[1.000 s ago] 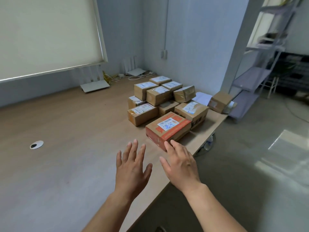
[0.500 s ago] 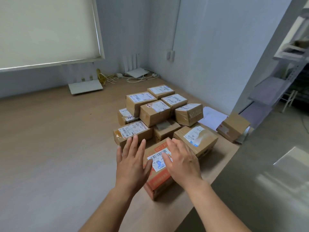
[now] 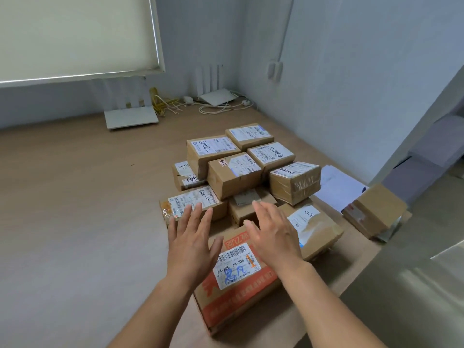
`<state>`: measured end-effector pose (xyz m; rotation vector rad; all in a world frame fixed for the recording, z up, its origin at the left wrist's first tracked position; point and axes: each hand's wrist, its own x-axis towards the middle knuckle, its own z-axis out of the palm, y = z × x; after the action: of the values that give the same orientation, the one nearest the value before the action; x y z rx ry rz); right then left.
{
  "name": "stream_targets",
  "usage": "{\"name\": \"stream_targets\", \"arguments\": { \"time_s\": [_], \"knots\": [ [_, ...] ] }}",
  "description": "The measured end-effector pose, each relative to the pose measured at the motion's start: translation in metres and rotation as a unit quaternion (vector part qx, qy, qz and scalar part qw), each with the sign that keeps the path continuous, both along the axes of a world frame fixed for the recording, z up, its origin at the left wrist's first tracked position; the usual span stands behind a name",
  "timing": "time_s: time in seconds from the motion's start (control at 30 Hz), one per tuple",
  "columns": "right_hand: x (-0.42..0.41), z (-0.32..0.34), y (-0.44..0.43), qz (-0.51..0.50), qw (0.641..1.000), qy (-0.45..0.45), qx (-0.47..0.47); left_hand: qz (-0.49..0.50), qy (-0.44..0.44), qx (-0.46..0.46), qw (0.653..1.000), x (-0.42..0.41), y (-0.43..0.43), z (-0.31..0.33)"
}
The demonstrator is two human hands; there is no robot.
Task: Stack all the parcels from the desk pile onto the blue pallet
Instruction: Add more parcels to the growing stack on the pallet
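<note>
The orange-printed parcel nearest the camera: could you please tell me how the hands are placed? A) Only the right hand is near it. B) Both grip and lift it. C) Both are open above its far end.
C: left hand and right hand show straight, spread fingers over the far end of the orange-printed parcel, gripping nothing.

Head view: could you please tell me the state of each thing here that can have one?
left hand: open, fingers straight, holding nothing.
right hand: open, fingers straight, holding nothing.
orange parcel: sealed, flat on the desk, not yet lifted.
parcel pile: stacked on the desk.
taped parcel: tilted, atop the pile.
lone parcel: apart from the pile, near the desk's edge.
window blind: drawn down.
</note>
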<state>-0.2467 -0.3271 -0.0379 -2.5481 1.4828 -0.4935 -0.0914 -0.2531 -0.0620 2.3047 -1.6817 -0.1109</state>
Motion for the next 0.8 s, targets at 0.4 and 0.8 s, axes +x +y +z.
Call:
{"name": "stream_targets", "arguments": {
  "time_s": [0.4, 0.8],
  "knots": [
    [0.016, 0.000, -0.116, -0.022, 0.986, -0.077, 0.143, 0.107, 0.229, -0.022, 0.967, 0.013, -0.085, 0.017],
    [0.040, -0.025, -0.161, -0.097, 0.938, -0.230, 0.240, 0.185, 0.350, -0.003, 0.918, 0.012, -0.152, 0.012]
  ]
}}
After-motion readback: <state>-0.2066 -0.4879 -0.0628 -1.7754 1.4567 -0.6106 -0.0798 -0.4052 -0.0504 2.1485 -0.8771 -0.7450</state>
